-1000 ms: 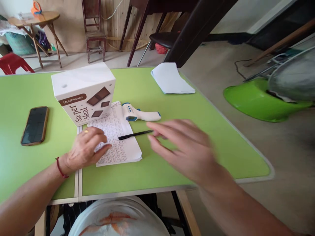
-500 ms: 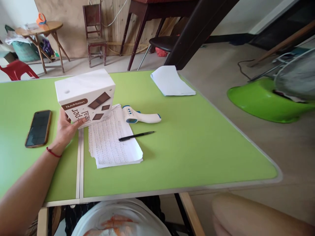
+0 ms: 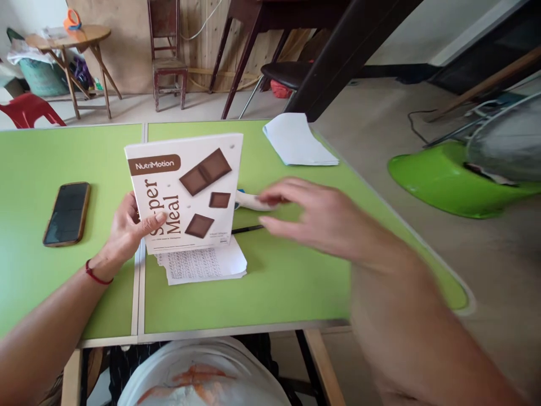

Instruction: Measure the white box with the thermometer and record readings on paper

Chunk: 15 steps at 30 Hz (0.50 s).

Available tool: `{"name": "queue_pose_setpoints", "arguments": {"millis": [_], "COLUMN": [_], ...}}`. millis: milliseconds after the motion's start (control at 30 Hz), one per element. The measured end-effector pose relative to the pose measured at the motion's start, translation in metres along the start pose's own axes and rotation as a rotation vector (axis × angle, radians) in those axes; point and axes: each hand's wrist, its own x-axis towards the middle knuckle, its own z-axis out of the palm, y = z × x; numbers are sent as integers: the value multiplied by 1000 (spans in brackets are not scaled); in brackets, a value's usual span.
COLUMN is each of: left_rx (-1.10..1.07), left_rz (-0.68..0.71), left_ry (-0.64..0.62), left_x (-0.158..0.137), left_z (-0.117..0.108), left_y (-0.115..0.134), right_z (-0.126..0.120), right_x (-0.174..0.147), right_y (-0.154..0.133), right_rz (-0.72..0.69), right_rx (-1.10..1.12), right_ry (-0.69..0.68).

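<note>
My left hand [image 3: 129,228] grips a white box [image 3: 194,194] by its left side, thumb across the front. Brown chocolate pieces and the words "NutriMotion" and "Super Meal" are printed on that face, which is turned toward me. The box is held above written sheets of paper [image 3: 198,266], covering their upper part. My right hand [image 3: 304,217], slightly blurred, is open with thumb and fingers apart, at the handle of a white infrared thermometer [image 3: 250,201]; whether it touches the handle I cannot tell. The thermometer's head is hidden behind the box, as is part of a black pen [image 3: 248,228].
A phone [image 3: 66,214] lies on the left of the green table [image 3: 291,287]. Folded white paper [image 3: 298,140] rests near the far edge. Beyond stand a wooden chair [image 3: 169,67], a round table [image 3: 78,36] and, at right, a green plastic chair [image 3: 443,180].
My left hand has turned the box so its printed front faces me, and brought it right and nearer. My right hand has come in from the lower right toward the thermometer.
</note>
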Motion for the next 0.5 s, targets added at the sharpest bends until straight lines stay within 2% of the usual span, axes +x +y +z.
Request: {"name": "queue_pose_setpoints", "arguments": {"millis": [167, 300, 367, 400, 500], "left_rx": [62, 34, 18, 16, 23], "left_rz": [-44, -55, -61, -55, -30], "left_ry": [-21, -41, -39, -42, -92], "left_x": [-2, -2, -2, -2, -2], "left_z": [3, 4, 5, 5, 4], "left_y": [-5, -4, -4, -4, -5], "right_z": [29, 40, 35, 30, 9], "right_x": [31, 35, 31, 27, 8], "right_y": [14, 23, 22, 18, -10], "right_rz": [138, 208, 287, 343, 460], "right_rx": [-190, -116, 46, 148, 522], "right_ry": [-298, -327, -230, -126, 296]}}
